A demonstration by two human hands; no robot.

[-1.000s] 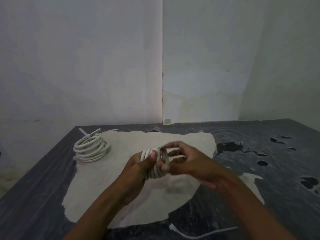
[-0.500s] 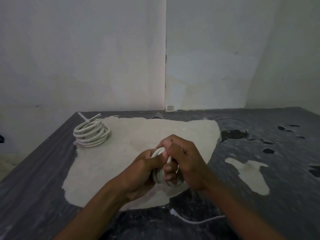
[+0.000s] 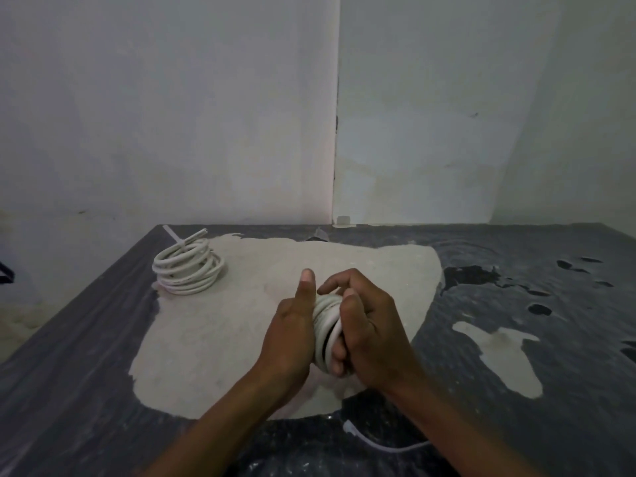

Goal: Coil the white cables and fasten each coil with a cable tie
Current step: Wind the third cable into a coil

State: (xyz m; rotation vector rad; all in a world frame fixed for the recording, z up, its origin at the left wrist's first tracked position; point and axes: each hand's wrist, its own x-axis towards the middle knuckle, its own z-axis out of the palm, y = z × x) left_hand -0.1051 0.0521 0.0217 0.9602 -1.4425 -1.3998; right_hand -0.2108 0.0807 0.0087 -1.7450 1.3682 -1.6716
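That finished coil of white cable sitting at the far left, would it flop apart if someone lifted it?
Probably not. The finished coil stands in stacked, even loops with a cable tie sticking out at its top, so it likely lifts as one springy bundle. The stiff-looking free end juts straight out, suggesting the cable resists bending. Lying flat, it seems unlikely to roll.

A bare, unfinished room, more a work or storage space than a lived-in home. The walls are plain whitish plaster, stained and patchy low down, meeting at a cracked corner joint. The dark worktop is worn through to large pale patches.
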